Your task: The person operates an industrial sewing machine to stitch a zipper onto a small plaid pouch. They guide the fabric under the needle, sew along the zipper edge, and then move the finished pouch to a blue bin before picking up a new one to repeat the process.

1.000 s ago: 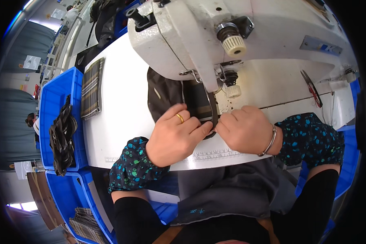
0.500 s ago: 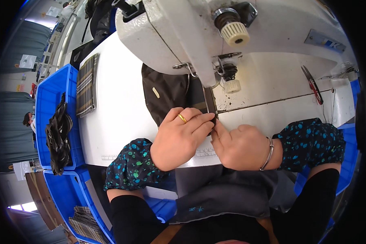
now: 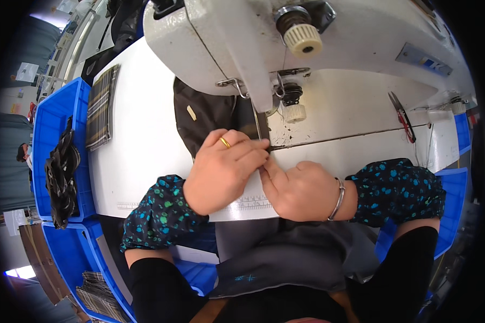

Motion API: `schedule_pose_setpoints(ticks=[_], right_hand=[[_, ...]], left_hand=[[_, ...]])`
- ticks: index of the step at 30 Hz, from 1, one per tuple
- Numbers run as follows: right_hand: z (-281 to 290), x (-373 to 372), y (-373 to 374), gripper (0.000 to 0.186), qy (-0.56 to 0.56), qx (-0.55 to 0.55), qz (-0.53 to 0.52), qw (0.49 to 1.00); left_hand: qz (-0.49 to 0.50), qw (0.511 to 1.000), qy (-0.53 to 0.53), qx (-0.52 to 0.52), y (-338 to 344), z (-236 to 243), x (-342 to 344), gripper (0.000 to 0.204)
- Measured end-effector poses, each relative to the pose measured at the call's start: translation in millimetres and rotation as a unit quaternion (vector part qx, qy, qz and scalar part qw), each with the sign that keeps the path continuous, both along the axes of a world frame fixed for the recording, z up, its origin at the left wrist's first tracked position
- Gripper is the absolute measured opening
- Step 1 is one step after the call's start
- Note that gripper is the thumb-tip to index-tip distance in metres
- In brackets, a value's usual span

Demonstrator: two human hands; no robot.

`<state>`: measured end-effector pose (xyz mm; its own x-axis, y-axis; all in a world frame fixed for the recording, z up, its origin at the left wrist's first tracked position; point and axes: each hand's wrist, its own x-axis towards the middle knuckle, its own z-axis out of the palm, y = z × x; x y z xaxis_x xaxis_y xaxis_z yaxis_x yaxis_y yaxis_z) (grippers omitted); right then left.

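Note:
A dark brown fabric piece [image 3: 202, 110] with a metal zipper [image 3: 257, 121] along its right side lies under the head of a white sewing machine [image 3: 215, 40]. My left hand [image 3: 223, 169], a gold ring on one finger, presses on the fabric near the zipper's lower end. Its fingers are bent and held together. Close against its fingertips, my right hand [image 3: 302, 191] pinches the near end of the same edge with thumb and forefinger. Most of that end is hidden under my fingers. A small pale tab [image 3: 191, 113] shows on the fabric. The needle area is largely covered by the machine head.
Red-handled thread snips [image 3: 402, 116] lie right on the white table [image 3: 350, 156]. Folded plaid cloth [image 3: 101, 107] rests at its left edge. A blue bin [image 3: 83, 188] holds dark pieces; a lower blue bin [image 3: 54, 245] holds plaid cloth. Grey fabric [image 3: 285, 261] drapes over my lap.
The whole view has shifted slightly. Relative to the machine, the fabric and both my hands have slid a little away from me, toward the needle area. My grip looks the same.

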<state>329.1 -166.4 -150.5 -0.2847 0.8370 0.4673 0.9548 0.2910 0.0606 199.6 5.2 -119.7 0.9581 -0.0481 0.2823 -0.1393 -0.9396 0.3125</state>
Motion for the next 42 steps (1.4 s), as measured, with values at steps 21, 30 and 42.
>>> schedule_pose_setpoints(ticks=[21, 30, 42], right_hand=[[-15, 23, 26, 0.033, 0.026, 0.009, -0.033, 0.999], [-12, 24, 23, 0.031, 0.024, 0.023, -0.023, 0.999], [-12, 23, 25, 0.026, 0.008, 0.030, -0.047, 0.998]], left_hand=[[0.087, 0.979, -0.103, 0.153, 14, -16, 10, 0.034], [0.102, 0.989, -0.067, 0.086, 16, -17, 11, 0.033], [0.094, 0.989, -0.036, 0.111, 18, -14, 15, 0.035]])
